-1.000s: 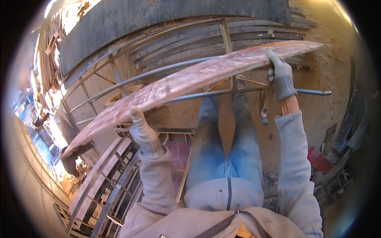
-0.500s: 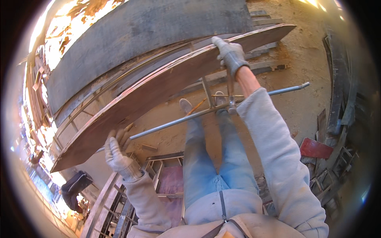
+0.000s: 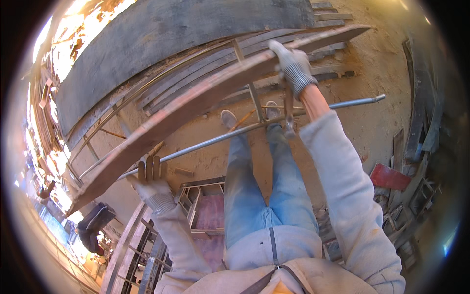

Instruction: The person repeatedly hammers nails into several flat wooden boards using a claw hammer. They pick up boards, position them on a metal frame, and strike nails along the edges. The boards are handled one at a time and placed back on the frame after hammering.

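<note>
A long wooden board (image 3: pixel 181 106) runs slantwise in front of me, its narrow edge turned toward me. My right hand (image 3: pixel 293 63), in a grey knit glove, is closed over the board's upper edge right of its middle. Below that hand hangs a hammer (image 3: pixel 290 126), its handle running up under the glove; how it is held is hidden. My left hand (image 3: pixel 152 179), gloved too, has its fingers stretched apart beside the board's lower left part. A metal rack (image 3: pixel 257 104) with a long pipe (image 3: pixel 205 147) stands beneath the board.
A large dark panel (image 3: pixel 181 34) lies beyond the rack. Planks (image 3: pixel 328 19) are stacked at the back. A red piece (image 3: pixel 390 177) and scrap timber lie at the right. Close by on the left stands a slatted frame (image 3: pixel 125 245). A person (image 3: pixel 90 228) is at far left.
The board has tilted, so its broad brown face has given way to its narrow edge. My left hand's fingers have spread and the hand has turned. My right hand has shifted slightly right.
</note>
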The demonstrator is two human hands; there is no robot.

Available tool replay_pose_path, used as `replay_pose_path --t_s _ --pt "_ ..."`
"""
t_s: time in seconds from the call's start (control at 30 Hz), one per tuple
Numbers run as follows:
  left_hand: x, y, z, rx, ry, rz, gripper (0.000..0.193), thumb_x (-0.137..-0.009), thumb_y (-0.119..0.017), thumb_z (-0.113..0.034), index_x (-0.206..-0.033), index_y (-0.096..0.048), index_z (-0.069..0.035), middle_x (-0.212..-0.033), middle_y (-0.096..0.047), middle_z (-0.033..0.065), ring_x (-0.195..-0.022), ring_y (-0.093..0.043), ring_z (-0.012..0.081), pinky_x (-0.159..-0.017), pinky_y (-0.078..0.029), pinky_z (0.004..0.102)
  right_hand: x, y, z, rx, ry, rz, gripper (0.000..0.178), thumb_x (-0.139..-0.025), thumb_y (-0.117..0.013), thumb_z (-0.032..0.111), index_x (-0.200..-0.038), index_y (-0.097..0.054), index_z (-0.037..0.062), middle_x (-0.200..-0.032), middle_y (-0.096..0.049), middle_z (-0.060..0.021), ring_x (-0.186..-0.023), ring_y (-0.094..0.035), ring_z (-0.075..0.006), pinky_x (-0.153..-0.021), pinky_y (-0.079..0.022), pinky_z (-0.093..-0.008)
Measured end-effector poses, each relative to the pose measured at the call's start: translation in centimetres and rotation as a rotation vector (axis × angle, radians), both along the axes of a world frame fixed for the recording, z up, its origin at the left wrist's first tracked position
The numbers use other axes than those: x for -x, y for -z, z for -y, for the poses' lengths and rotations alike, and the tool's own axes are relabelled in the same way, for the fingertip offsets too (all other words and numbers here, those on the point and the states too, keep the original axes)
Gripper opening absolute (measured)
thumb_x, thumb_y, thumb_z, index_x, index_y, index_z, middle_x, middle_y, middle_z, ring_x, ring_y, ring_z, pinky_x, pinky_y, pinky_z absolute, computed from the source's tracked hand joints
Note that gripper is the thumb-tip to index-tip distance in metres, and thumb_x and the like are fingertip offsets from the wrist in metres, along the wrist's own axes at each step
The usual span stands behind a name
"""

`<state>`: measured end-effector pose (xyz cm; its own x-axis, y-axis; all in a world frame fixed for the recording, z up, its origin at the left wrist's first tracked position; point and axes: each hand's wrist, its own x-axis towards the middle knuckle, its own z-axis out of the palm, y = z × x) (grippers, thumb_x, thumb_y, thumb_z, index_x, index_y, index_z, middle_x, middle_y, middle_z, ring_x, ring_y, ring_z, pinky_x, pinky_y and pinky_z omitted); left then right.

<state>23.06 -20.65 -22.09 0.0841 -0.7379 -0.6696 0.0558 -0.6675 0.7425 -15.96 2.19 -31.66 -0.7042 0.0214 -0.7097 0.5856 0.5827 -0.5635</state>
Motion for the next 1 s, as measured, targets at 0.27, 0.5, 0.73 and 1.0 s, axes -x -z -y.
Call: replay_pose_path --t_s 0.27,0.5,0.73,1.0 --pt "-7.3 -6.3 -4.8 -0.142 -0.395 -0.136 0.075 -0.104 -0.042 -0.059 -0.157 -0.037 -0.007 -0.163 -0.039 0.0158 -0.149 -0.038 0.0316 -0.125 -0.029 0.0551 -11.4 0.5 -13.4 0.069 0.161 0.225 0.032 -0.093 -0.076 0.035 -0.082 -0.067 0.0068 -0.06 -0.058 -0.0022 -0.042 -0.05 -0.0134 -0.038 -0.042 -0.0306" --pt "-14.4 -1.6 -8.6 -0.268 -0.485 0.028 0.059 -0.108 -0.038 -0.046 -0.154 -0.044 -0.01 -0.16 -0.046 0.0127 -0.147 -0.042 0.0317 -0.122 -0.034 0.0546 -18.2 5.1 -18.2 -0.003 0.19 0.491 0.034 -0.093 -0.076 0.043 -0.085 -0.063 0.0121 -0.063 -0.056 -0.0011 -0.042 -0.05 -0.0141 -0.039 -0.043 -0.0307" --pt "-15.4 -1.0 -9.3 -0.266 -0.701 -0.114 0.054 -0.109 -0.037 -0.042 -0.151 -0.051 -0.011 -0.158 -0.049 0.0116 -0.143 -0.047 0.0338 -0.119 -0.036 0.06 -18.8 6.2 -18.6 0.019 0.214 0.501 0.031 -0.096 -0.075 0.037 -0.083 -0.054 0.0178 -0.061 -0.055 0.0004 -0.041 -0.049 -0.0128 -0.037 -0.045 -0.0321" --pt "-13.9 -9.4 -11.4 -0.321 0.222 0.651 0.041 -0.105 -0.052 -0.037 -0.085 -0.066 -0.004 -0.089 -0.072 0.0125 -0.089 -0.07 0.0255 -0.089 -0.056 0.0435 -19.6 6.7 -18.7 0.002 0.188 0.523 0.03 -0.096 -0.075 0.037 -0.084 -0.054 0.0178 -0.063 -0.056 0.0001 -0.042 -0.05 -0.0127 -0.037 -0.045 -0.0316"
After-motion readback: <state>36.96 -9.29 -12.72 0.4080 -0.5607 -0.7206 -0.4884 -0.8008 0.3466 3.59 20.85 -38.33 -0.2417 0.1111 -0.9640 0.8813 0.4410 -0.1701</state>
